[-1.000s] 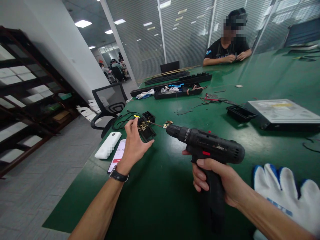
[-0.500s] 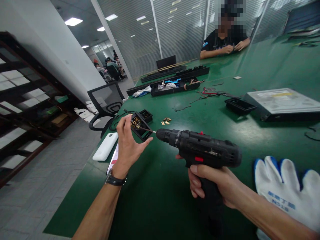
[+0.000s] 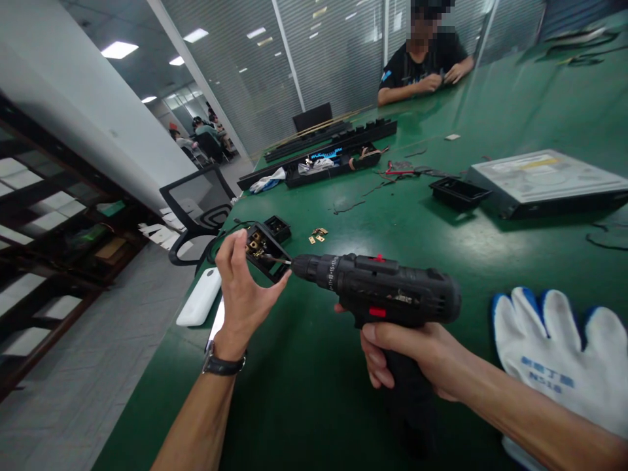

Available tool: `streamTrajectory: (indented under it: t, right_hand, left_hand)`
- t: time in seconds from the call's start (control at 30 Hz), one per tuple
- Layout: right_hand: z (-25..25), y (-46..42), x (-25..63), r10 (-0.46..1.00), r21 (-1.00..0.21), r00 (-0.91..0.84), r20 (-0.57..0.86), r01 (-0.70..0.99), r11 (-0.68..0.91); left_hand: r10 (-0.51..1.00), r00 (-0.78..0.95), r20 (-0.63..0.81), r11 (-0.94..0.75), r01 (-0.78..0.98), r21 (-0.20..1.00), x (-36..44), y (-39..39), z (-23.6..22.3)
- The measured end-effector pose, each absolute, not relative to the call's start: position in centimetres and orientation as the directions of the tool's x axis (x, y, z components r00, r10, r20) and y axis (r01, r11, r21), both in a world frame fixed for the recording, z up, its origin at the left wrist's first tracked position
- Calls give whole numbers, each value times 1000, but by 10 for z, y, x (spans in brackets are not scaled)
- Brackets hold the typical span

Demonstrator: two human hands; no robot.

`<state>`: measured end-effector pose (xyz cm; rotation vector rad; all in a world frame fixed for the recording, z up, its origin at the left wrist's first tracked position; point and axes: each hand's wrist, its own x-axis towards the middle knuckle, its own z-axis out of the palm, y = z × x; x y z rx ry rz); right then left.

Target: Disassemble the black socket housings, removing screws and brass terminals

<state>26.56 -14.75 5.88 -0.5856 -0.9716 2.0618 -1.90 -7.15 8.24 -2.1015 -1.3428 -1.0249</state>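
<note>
My right hand point(image 3: 407, 356) is wrapped round the grip of a black cordless drill point(image 3: 387, 288) with red switches. The drill points left, and its thin bit reaches into an open black housing point(image 3: 275, 269) with brass-coloured parts inside. My left hand point(image 3: 250, 281), a dark watch on its wrist, holds that housing tilted between thumb and fingers. Behind the housing lies a second small black box point(image 3: 277, 227). Several small brass plates point(image 3: 318, 235) are scattered on the table to the right of it.
A white power bank-like block point(image 3: 200, 297) lies by the table's left edge. On the right are a white work glove point(image 3: 554, 353), a flat metal drive point(image 3: 549, 180) and a black tray point(image 3: 458, 193). Long black strips point(image 3: 324, 163) lie farther back. Across the table sits a person point(image 3: 424, 62).
The whole view has shifted, so things appear a little farther left. The drill's chuck is slightly closer to the housing, and the bit shows less. Both hands keep their hold.
</note>
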Motion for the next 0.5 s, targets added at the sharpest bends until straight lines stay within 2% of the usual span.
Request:
streamTrajectory:
  t: [0.17,0.4,0.5]
  right_hand:
    - [59,-147,266,799,-809,-597,-74,-433,-398]
    - [57,-149,265,802,-839,-593,-64,-404,-365]
    - [56,-149,266,803,-867,-592,-66,-365,-340]
  left_hand:
    - [590,232,773,-420,906,48,-16,-73,82]
    - [577,280,767,-433,902,-4,-15,-72,84]
    - [583,277,764,-438,899,9,-15,-71,84]
